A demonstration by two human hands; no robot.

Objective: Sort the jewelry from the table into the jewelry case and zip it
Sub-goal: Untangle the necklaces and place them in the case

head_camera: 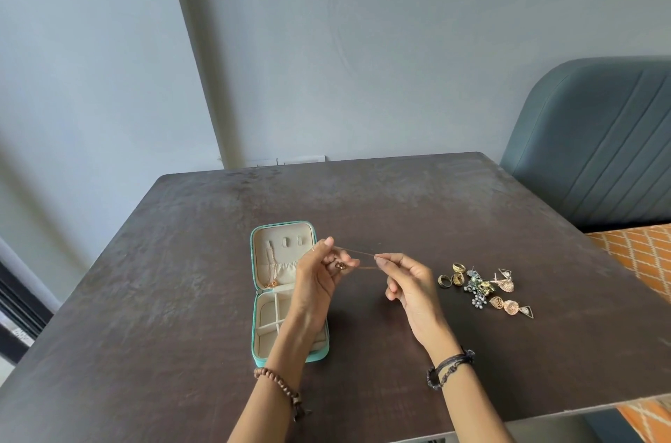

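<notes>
My left hand (319,275) and right hand (406,279) pinch a thin necklace chain (359,254) stretched left-to-right between them. The open jewelry case (287,290) lies directly beneath my left hand; remaining jewelry (483,288) waits on the tabletop (181,261) rightward.

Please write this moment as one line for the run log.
hands: left and right pinch chain taut | case: open, one necklace inside | pile: on table
</notes>
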